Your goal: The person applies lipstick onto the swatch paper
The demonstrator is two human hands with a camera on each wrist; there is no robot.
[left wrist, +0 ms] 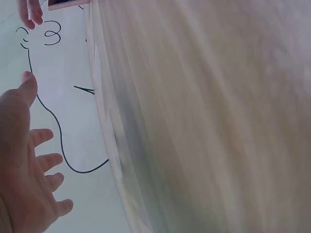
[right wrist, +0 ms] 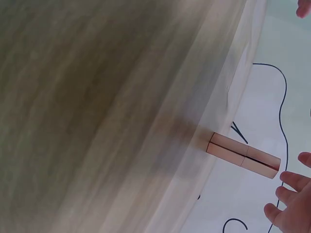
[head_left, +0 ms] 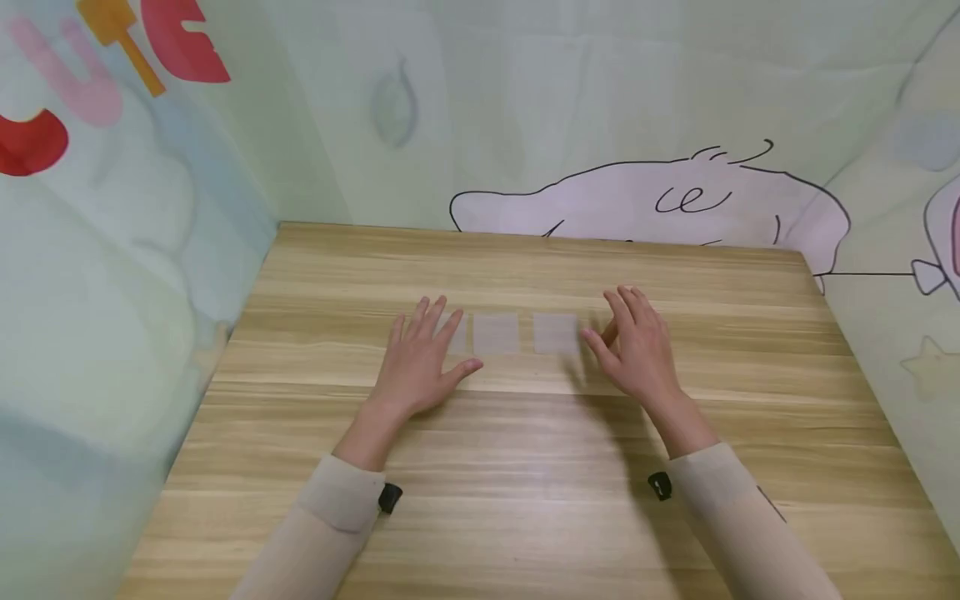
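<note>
My left hand (head_left: pixel 415 362) is held with fingers spread over the leftmost of three pale flat squares and partly hides it. The middle square (head_left: pixel 496 333) and the right square (head_left: pixel 556 333) lie in a row on the wooden table. My right hand (head_left: pixel 641 350) is just right of them, fingers loosely bent. In the right wrist view an upright wooden block stack (right wrist: pixel 243 155), marked by a lengthwise seam and a cross seam, stands near the fingers of my right hand (right wrist: pixel 294 204). Whether they touch it I cannot tell. In the head view that hand hides the stack.
The wooden table (head_left: pixel 525 467) runs back to a printed cloth wall (head_left: pixel 337 150) with a cartoon outline. More cloth hangs along the left and right sides. Both forearms, in pale sleeves (head_left: pixel 322 517), reach in from the front edge.
</note>
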